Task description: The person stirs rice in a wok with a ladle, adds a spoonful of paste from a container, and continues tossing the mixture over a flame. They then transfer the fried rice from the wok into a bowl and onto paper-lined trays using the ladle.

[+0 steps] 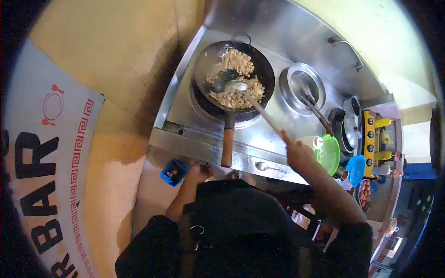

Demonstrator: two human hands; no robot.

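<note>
My right hand [300, 155] is closed around the long handle of a ladle [237, 86]. The ladle's bowl rests among chopped, pale brown food [237, 61] that looks like fried rice, inside a black wok [262, 54]. Steam blurs the wok's left side. The wok sits over a burner, its wooden handle [227, 146] pointing toward me with no hand on it. My left hand [201, 171] is low by the counter's front edge, left of that handle. Its fingers are curled, and whatever they may hold is hidden.
Right of the wok stands a metal pot [288, 95] with a utensil in it. Farther right are a green basin [327, 157], a blue basin [356, 169], lidded pans [350, 132] and a yellow stove [369, 134]. A spoon [263, 166] lies on the front edge; a blue container [163, 175] is lower left.
</note>
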